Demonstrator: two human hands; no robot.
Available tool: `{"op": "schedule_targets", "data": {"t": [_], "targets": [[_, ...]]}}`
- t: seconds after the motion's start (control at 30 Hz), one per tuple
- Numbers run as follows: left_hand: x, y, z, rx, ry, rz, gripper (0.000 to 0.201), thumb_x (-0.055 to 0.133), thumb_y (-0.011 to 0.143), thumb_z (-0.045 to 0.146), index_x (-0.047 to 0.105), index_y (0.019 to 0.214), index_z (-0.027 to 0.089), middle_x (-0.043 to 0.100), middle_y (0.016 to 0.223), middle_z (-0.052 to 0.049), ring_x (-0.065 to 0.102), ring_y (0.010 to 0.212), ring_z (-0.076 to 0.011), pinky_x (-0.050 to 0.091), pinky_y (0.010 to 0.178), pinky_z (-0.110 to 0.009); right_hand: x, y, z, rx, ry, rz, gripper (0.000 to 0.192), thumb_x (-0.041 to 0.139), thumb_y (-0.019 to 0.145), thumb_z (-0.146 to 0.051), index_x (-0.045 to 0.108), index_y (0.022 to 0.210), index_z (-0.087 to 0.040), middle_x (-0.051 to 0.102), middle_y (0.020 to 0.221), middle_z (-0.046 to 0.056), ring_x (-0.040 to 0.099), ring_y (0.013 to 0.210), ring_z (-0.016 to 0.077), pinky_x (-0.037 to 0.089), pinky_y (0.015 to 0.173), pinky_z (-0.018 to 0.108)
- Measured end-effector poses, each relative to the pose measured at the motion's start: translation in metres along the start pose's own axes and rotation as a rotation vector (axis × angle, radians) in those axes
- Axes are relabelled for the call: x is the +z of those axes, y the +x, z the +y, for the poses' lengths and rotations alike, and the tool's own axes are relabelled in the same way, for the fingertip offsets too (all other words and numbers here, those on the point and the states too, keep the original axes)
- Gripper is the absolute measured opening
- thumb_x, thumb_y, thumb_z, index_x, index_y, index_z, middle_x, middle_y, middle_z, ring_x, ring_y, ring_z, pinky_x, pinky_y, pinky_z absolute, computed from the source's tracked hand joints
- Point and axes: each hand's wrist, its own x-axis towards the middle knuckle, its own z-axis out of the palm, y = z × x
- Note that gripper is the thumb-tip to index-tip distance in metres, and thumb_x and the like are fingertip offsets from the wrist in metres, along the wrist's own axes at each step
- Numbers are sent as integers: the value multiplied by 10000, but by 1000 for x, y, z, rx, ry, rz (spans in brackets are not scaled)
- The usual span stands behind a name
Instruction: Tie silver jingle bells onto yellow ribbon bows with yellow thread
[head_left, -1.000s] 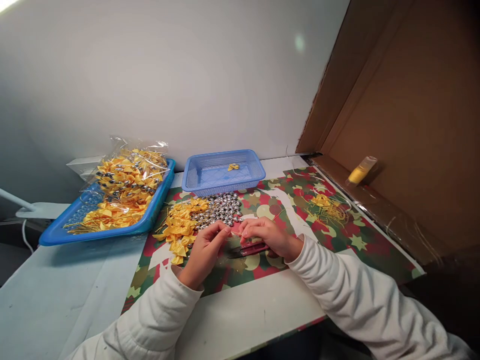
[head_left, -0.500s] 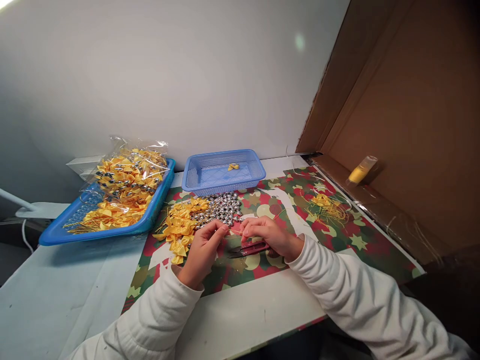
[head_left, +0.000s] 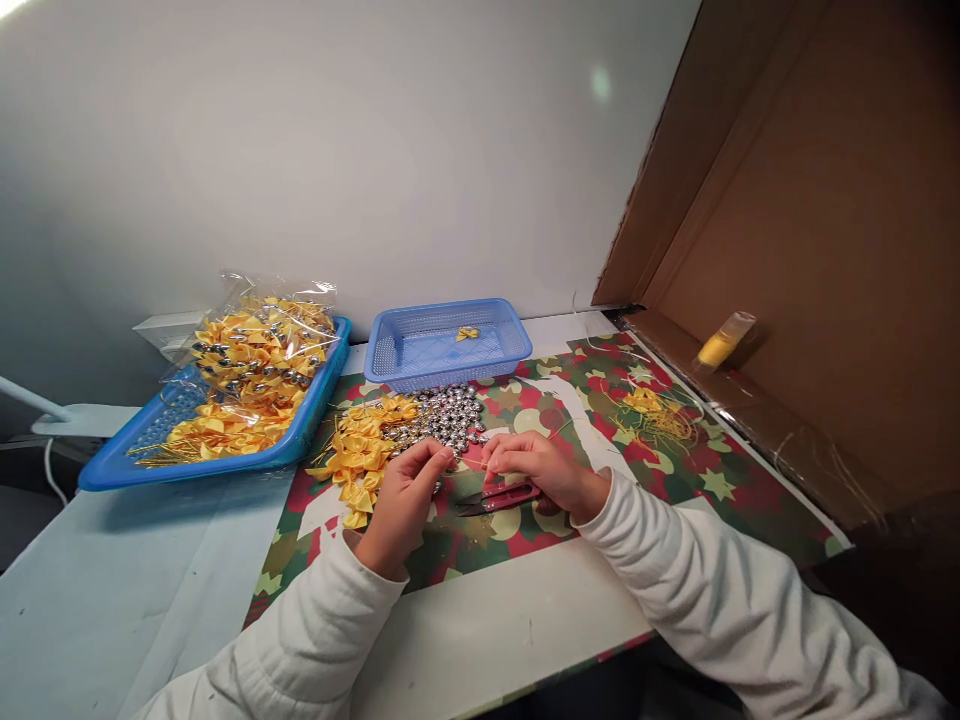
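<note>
The left hand [head_left: 401,500] and right hand [head_left: 536,465] sit close together, fingertips pinched on a thin gold thread [head_left: 471,461] between them. Red snips [head_left: 499,497] lie under the right hand. At eleven o'clock lie yellow bows [head_left: 360,450] and silver bells [head_left: 450,415]; beyond at twelve, a small blue basket [head_left: 390,352] on the counter [head_left: 480,620].

My sleeves [head_left: 315,640] are white. The mat [head_left: 675,480] at centre frame is a red, green and cream star print. Yellow bows [head_left: 360,450] lie beside silver bells [head_left: 450,415]; both baskets [head_left: 442,345] at upper left are blue.
</note>
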Motion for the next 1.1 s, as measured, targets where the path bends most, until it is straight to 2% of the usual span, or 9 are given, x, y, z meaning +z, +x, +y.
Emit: {"op": "schedule_targets", "data": {"t": [0.3, 0.4, 0.47, 0.57, 0.7, 0.8, 0.87, 0.97, 1.1], "targets": [[-3, 2, -1, -6, 25, 7, 259, 586, 772, 383, 513, 612, 193, 429, 561, 38, 334, 464, -91, 241, 388, -209, -1, 1, -2, -30, -25, 8, 174, 599, 710, -243, 677, 573, -167, 615, 767, 30, 570, 847, 166, 422, 887, 313], [-3, 1, -2, -2, 9, -12, 256, 569, 785, 374, 522, 615, 189, 461, 591, 29, 371, 488, -99, 288, 414, -211, 0, 0, -2, -94, -144, 12, 198, 587, 738, -248, 664, 573, -170, 613, 760, 33, 572, 826, 170, 436, 845, 325], [-4, 1, -3, -1, -33, -52, 235, 551, 800, 366, 561, 653, 184, 513, 642, 13, 449, 542, -119, 360, 465, -222, 2, -4, -4, -219, -357, 72, 205, 592, 762, -238, 649, 574, -177, 619, 784, 35, 552, 831, 173, 420, 848, 342], [-6, 1, -1, 71, -67, -108, 204, 534, 833, 356, 643, 842, 184, 629, 843, -38, 589, 794, -187, 475, 689, -274, 4, -11, -10, -550, -740, 186, 173, 598, 766, -193, 631, 596, -191, 642, 835, 32, 503, 842, 181, 380, 841, 364], [-4, -5, 8, 222, 17, -217, 269, 559, 853, 373, 634, 1048, 202, 643, 1064, -75, 569, 1017, -229, 433, 916, -324, 5, -18, -18, -839, -1005, 158, 157, 566, 765, -168, 612, 621, -208, 665, 840, 17, 495, 851, 191, 342, 795, 366], [1, -11, 11, 130, 84, -405, 266, 526, 877, 435, 622, 895, 188, 633, 807, -39, 572, 756, -188, 458, 727, -288, 3, -18, -18, -844, -1105, 114, 160, 543, 796, -210, 622, 657, -215, 662, 861, 22, 497, 876, 204, 315, 801, 379], [3, -14, 9, 54, 143, -475, 359, 470, 897, 484, 568, 733, 181, 514, 624, 6, 458, 585, -143, 381, 571, -252, 2, -18, -17, -829, -1142, 101, 164, 537, 813, -223, 623, 674, -208, 657, 862, 28, 495, 882, 207, 302, 803, 382], [5, -14, 4, 46, 154, -430, 432, 447, 895, 526, 469, 628, 187, 379, 597, 31, 331, 568, -125, 291, 529, -247, 2, -17, -15, -799, -1122, 102, 151, 537, 817, -220, 625, 697, -201, 661, 857, 29, 498, 886, 203, 302, 815, 378], [3, -11, 1, 57, 28, -373, 430, 484, 873, 539, 414, 620, 199, 323, 610, 45, 271, 560, -118, 260, 516, -249, 2, -17, -16, -705, -1012, 96, 136, 619, 756, -278, 660, 863, -205, 675, 921, 32, 518, 905, 205, 315, 845, 379]]}}
